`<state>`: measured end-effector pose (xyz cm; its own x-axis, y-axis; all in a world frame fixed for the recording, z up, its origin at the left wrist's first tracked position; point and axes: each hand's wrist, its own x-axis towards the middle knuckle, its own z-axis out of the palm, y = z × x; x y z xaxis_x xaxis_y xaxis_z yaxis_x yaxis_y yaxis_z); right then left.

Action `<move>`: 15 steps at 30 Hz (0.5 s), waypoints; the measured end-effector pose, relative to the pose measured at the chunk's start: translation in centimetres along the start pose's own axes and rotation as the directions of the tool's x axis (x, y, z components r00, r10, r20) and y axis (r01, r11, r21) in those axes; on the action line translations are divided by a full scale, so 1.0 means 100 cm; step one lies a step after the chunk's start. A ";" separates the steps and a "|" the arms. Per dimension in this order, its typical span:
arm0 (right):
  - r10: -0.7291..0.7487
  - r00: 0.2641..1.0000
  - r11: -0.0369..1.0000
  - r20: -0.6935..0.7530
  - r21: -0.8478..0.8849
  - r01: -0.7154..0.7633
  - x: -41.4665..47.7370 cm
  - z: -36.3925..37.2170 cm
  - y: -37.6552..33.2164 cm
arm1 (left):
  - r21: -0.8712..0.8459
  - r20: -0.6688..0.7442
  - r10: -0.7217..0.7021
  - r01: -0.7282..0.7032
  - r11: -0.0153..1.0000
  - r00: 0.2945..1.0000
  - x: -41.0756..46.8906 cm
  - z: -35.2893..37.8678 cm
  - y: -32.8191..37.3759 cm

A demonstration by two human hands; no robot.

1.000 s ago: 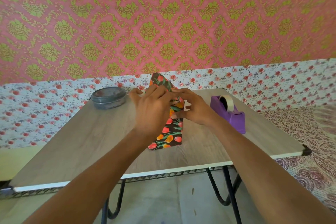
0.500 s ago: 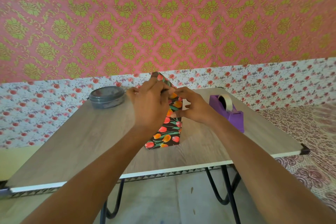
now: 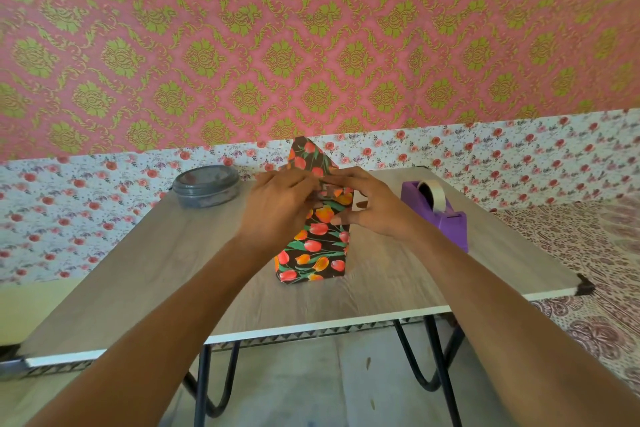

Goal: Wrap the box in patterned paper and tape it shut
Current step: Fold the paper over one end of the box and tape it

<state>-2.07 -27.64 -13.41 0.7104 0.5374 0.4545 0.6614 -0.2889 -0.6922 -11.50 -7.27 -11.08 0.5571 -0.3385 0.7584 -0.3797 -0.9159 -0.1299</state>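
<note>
The box [image 3: 317, 250], upright in its tulip-patterned paper [image 3: 308, 156], stands at the middle of the table [image 3: 138, 270] between a grey round tin [image 3: 206, 185] and a purple tape dispenser [image 3: 440, 215]. The left hand [image 3: 277, 208] pinches the paper folded at its top, while the right hand [image 3: 375, 208] clasps the box's upper right side, thumb on the front.

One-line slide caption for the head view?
Left hand and right hand fold the top flap of the tulip-papered box; purple tape dispenser stands at its right.
</note>
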 end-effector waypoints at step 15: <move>-0.005 0.999 0.992 0.035 -0.126 0.009 0.002 -0.001 -0.008 | -0.391 0.379 -0.400 0.536 0.748 0.834 0.033 -0.023 -0.028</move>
<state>-2.43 -27.33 -12.69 0.6982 0.5663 0.4380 0.6930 -0.3811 -0.6119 -10.35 -5.33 -6.76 0.8968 0.0019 0.4423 -0.2743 -0.7823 0.5593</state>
